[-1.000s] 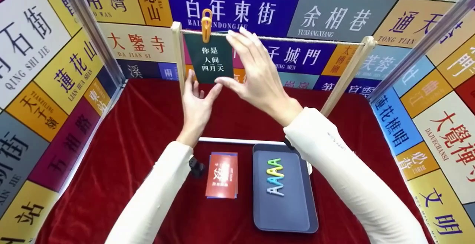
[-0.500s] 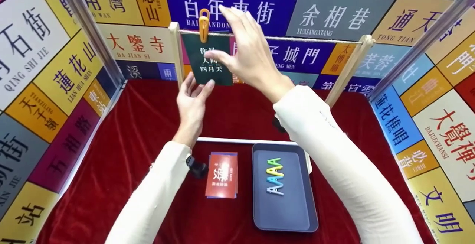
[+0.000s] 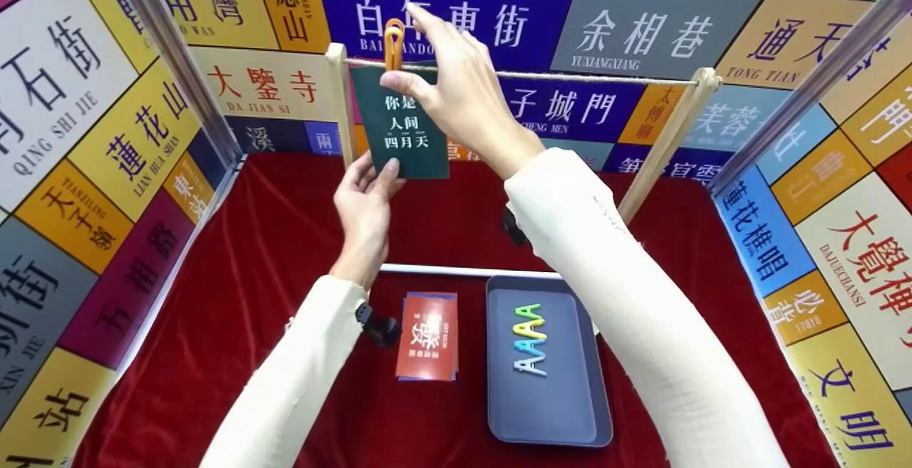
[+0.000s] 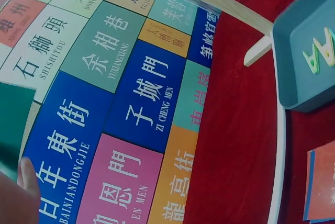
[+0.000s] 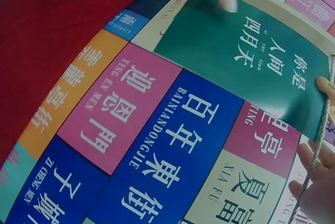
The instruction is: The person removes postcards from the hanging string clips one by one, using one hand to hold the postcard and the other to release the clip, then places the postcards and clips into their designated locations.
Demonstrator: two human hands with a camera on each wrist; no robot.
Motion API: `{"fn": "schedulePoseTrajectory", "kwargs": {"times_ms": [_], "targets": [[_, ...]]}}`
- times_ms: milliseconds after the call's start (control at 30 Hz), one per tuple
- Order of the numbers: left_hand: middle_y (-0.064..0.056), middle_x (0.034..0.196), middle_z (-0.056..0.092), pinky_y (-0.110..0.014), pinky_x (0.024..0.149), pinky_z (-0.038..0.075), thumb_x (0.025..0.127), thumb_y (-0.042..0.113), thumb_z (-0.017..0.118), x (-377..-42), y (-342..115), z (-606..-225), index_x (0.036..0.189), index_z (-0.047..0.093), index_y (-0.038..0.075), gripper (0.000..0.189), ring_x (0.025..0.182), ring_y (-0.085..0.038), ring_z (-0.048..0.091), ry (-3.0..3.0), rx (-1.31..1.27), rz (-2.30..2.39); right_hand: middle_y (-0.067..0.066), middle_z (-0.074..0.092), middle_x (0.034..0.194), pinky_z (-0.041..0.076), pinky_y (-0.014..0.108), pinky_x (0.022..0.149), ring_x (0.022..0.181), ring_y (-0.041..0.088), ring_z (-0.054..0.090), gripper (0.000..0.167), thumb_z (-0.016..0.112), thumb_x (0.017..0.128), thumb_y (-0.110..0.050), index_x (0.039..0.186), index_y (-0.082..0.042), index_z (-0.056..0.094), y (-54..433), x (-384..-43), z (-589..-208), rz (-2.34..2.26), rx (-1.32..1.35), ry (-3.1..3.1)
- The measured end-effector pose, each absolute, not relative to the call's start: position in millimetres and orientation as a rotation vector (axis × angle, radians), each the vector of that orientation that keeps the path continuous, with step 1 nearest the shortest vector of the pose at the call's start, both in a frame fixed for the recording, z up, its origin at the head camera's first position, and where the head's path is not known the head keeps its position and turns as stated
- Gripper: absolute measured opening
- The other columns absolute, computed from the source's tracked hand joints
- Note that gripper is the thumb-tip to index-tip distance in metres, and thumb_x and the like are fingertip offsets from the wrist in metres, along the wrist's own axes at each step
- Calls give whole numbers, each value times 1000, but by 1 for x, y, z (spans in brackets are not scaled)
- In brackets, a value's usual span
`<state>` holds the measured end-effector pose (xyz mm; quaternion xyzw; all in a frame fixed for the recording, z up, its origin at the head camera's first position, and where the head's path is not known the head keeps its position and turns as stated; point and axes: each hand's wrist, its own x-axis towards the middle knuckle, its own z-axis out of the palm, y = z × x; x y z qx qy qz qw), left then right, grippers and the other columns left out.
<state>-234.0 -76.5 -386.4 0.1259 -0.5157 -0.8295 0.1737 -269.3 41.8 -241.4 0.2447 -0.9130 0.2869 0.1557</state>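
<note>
A dark green card (image 3: pixel 402 122) with white characters hangs at a rope (image 3: pixel 591 78), under an orange clothespin (image 3: pixel 393 44). My left hand (image 3: pixel 363 201) pinches the card's lower left edge, thumb in front. Its fingertips show at that end of the card in the right wrist view. My right hand (image 3: pixel 467 83) is beside the clothespin with its fingers extended upward and its thumb across the card's top, just below the clothespin. In the right wrist view, the right hand's fingers (image 5: pixel 319 179) lie by the rope, and the thumb tip is at the card's upper edge.
Wooden posts (image 3: pixel 659 147) carry the rope. A dark tray (image 3: pixel 548 411) on the red cloth (image 3: pixel 285 354) holds several coloured clothespins (image 3: pixel 529 340). Left of it lies a small stack of cards (image 3: pixel 427 336), a red one on top. Printed panels stand around three sides.
My right hand has moved left, and its thumb has come up to just under the clothespin. The card's lower edge sits lower, and the left hand has shifted slightly left along it.
</note>
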Motion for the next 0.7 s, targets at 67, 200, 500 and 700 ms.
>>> {"fn": "schedulePoseTrajectory", "kwargs": {"times_ms": [67,200,500,700], "targets": [[-14,104,66,-28,80,63,93,1,67,-234,-77,-387,129,60,-6,38,76,-11,68,-1442,363,-2357,-5,48,155,10,23,129,145,6,41,82,60,89,-56,157,-20,31,39,-270,-240,820,673,-2643],[-9,97,67,-30,78,64,93,1,66,-233,-79,-389,123,64,-6,30,72,-10,68,-1418,355,-2359,-8,52,151,14,23,127,141,3,44,78,57,90,-56,156,-21,35,33,-270,-237,770,641,-2672],[-2,85,68,-28,74,64,92,-2,67,-235,-82,-390,117,66,-11,27,71,-9,67,-1343,323,-2391,-10,66,134,26,21,117,128,2,56,61,57,95,-45,149,-19,47,24,-269,-230,884,601,-2626],[-2,88,68,-28,75,64,92,-1,67,-234,-82,-389,118,67,-11,28,70,-8,68,-1356,349,-2388,-5,74,115,36,13,107,107,1,65,40,61,96,-32,132,-16,64,20,-267,-226,1092,583,-2541]]}}
